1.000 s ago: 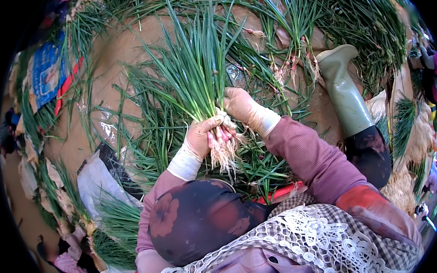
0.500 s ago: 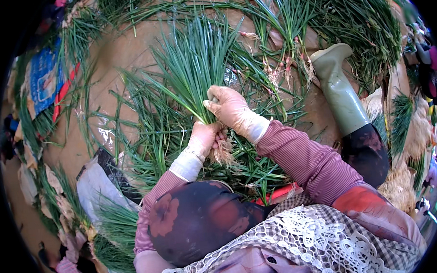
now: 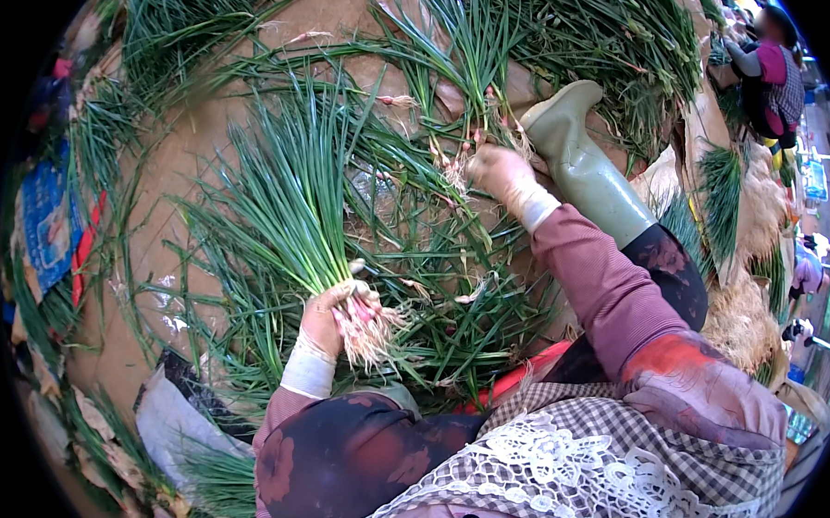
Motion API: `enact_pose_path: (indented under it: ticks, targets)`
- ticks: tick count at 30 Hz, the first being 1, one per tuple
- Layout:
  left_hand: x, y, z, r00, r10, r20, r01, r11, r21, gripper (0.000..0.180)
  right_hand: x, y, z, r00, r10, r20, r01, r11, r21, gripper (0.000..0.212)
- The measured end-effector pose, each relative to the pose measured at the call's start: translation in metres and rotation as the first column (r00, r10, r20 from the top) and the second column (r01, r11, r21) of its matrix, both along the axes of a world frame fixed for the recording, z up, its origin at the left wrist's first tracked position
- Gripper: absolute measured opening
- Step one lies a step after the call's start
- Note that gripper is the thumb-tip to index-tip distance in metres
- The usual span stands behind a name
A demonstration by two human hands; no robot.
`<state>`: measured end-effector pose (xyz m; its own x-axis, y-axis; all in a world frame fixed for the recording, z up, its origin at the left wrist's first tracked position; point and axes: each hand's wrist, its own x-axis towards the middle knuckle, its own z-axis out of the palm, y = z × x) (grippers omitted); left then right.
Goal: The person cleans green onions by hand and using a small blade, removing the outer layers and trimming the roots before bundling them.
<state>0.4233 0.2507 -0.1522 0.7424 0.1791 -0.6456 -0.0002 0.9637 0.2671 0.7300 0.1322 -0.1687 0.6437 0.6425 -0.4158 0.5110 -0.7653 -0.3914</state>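
Note:
In my left hand (image 3: 323,320) is a thick bunch of spring onions (image 3: 292,209), gripped low near the bulbs. Its long green leaves fan upward, and pale roots hang past my fingers. My right hand (image 3: 504,174) is at the root end of another group of spring onions (image 3: 466,48) lying farther off, with reddish bulbs. The fingertips there are bent down among the roots and blurred, so their grip is hidden. Both hands wear pale gloves, with white wrappings at the wrists.
Loose green leaves (image 3: 436,314) litter the brown ground sheet (image 3: 157,173). A large heap of spring onions (image 3: 609,42) lies at the far right, beside my green boot (image 3: 587,159). A blue printed sack (image 3: 47,219) is at the left. Another person (image 3: 777,76) is at the far right edge.
My right hand has left the bunch and moved up and right to the other spring onions. My left hand has shifted left and lower in view, still holding the bunch. The whole view has shifted.

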Motion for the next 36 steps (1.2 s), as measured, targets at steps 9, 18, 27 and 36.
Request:
enact_pose_path:
  ticks: [9, 18, 27, 36]
  targets:
    - [0.01, 0.012, 0.033, 0.999, -0.035, 0.001, 0.033, 0.947, 0.319, 0.042, 0.012, 0.033, 0.002, 0.945, -0.328, 0.011, 0.303, 0.885, 0.354, 0.023]
    - [0.017, 0.008, 0.004, 1.0, -0.001, -0.011, 0.002, 0.997, 0.079, 0.026, -0.147, 0.01, 0.022, 0.864, 0.374, -0.338, -0.119, 0.803, 0.583, 0.021]
    - [0.004, 0.008, 0.011, 0.999, 0.035, 0.027, -0.036, 0.998, 0.053, 0.031, -0.116, 0.028, 0.024, 0.638, -0.126, -0.76, 0.652, 0.614, 0.445, 0.023]
    - [0.008, -0.001, 0.018, 0.97, -0.134, -0.201, 0.189, 0.94, 0.285, 0.02, -0.133, 0.064, -0.001, 0.854, -0.016, -0.519, 0.166, 0.956, 0.243, 0.04]
